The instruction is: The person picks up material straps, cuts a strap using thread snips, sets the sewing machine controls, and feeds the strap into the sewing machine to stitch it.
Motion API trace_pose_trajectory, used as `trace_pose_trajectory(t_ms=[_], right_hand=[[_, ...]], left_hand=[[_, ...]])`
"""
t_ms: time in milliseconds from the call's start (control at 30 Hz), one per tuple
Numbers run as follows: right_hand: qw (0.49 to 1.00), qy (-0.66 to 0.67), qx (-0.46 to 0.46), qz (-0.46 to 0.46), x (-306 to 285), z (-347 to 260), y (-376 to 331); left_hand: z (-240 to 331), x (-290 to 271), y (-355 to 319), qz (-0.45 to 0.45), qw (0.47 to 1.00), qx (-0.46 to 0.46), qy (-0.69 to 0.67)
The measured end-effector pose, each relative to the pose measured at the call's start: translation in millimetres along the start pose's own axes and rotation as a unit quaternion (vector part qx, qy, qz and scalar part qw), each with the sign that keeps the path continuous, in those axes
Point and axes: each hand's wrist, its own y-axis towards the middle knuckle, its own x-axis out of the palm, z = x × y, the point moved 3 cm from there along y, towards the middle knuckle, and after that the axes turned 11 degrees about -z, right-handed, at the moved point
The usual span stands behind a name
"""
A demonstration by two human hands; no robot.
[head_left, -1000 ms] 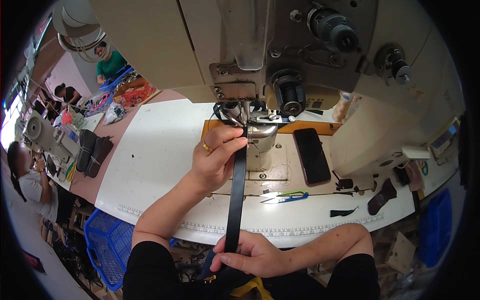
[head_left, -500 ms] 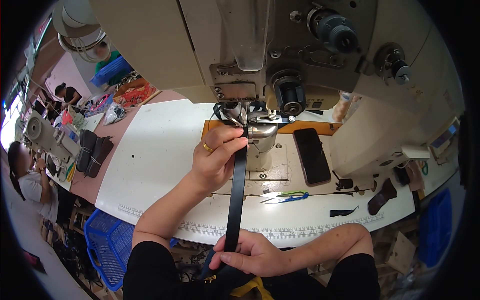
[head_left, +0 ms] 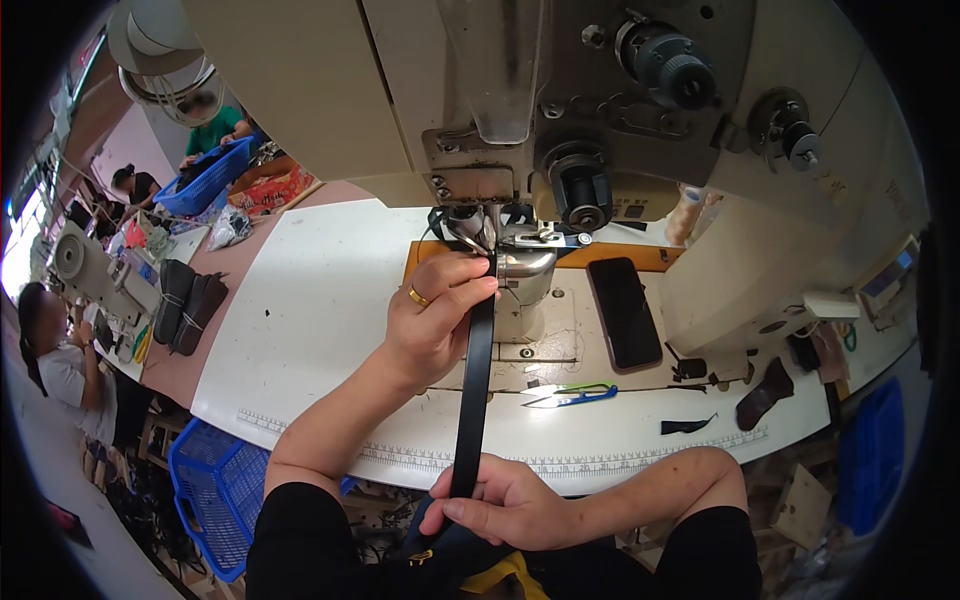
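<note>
A long black strap runs from under the presser foot of the sewing machine down toward my body. My left hand, with a gold ring, pinches the strap close to the needle area. Lower down, at the table's front edge, my right hand grips the strap's near part between thumb and fingers. Where the strap meets the needle, my left fingertips and the machine's metal parts partly hide it.
Right of the machine bed lie a black phone and thread snips. Dark scraps are scattered at the right. Bundled dark pieces lie at the left, above a blue basket. Other people work farther left.
My hands and the strap have hardly moved. In the background, a person in green and a blue basket have shifted toward the lower left.
</note>
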Motion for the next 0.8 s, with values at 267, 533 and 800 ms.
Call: trace_pose_trajectory(t_ms=[267,533,800], right_hand=[[1.000,0.006,0.007,0.002,-0.4,-5.1,-0.5],[1.000,0.005,0.009,0.001,0.6,-5.2,-1.3],[1.000,0.009,0.005,-0.005,2.3,-4.5,-2.7]], left_hand=[[0.4,0.1,0.1,-0.001,1.000,-0.006,0.002],[2.1,-1.4,0.8,-0.007,1.000,-0.001,0.010],[1.8,-0.6,0.4,-0.004,1.000,0.001,0.003]])
